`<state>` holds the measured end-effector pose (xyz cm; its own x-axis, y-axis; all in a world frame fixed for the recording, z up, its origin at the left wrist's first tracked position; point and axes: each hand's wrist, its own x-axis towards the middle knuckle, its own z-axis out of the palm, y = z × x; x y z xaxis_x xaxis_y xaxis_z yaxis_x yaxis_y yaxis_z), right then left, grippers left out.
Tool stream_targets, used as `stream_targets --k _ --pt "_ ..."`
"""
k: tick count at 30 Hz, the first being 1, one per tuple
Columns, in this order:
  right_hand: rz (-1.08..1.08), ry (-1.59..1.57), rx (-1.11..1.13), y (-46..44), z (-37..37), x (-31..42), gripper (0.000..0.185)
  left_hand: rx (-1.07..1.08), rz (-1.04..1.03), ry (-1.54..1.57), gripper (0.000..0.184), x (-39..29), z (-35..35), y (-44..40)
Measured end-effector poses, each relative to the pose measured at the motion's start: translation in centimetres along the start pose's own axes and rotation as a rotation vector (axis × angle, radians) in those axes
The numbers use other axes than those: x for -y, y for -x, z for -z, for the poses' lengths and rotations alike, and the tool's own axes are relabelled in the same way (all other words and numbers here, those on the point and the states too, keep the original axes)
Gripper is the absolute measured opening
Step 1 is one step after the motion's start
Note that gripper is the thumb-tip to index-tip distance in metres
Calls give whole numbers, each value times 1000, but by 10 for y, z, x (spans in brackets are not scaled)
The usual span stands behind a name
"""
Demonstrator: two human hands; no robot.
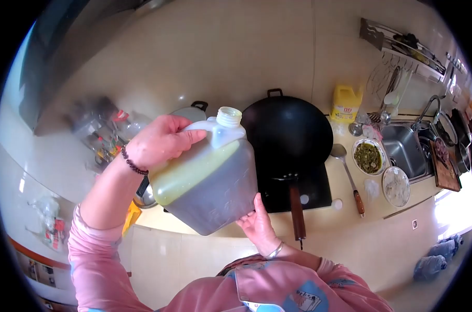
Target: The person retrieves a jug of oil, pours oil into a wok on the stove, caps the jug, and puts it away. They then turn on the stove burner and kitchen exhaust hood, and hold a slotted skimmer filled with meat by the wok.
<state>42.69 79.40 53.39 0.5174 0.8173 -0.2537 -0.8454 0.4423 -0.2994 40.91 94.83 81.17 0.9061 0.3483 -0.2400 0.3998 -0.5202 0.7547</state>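
A large translucent jug [210, 182] of yellowish liquid is held tilted in front of the stove, its mouth uncapped at the top. My left hand [166, 139] grips the jug's handle near the neck. Under the jug's lower right edge, my right hand [259, 226] supports it with fingers against the side. Just to the right of the jug, a black wok [290, 135] with a wooden handle sits on the black stove [316, 192]. The wok's inside shows no food.
Right of the stove lie a spatula [350, 177], a bowl of greens [368, 156], a white bowl [396, 186] and a yellow jug [346, 103]. Farther right are a sink [405, 151] and a cutting board [445, 169]. Bottles [134, 125] stand at the left.
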Motion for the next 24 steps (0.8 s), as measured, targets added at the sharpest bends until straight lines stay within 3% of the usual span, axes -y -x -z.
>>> stream_targets --k 3,10,24 --pt "62 33 -108 -4 -16 15 77 45 0 0 29 -11 8 -22" --pt "83 31 -101 -28 -21 36 79 63 -37 -123 29 -31 9 -72" --pt "-43 -33 -121 -56 -7 64 70 172 -29 -241 33 -46 -2 -149"
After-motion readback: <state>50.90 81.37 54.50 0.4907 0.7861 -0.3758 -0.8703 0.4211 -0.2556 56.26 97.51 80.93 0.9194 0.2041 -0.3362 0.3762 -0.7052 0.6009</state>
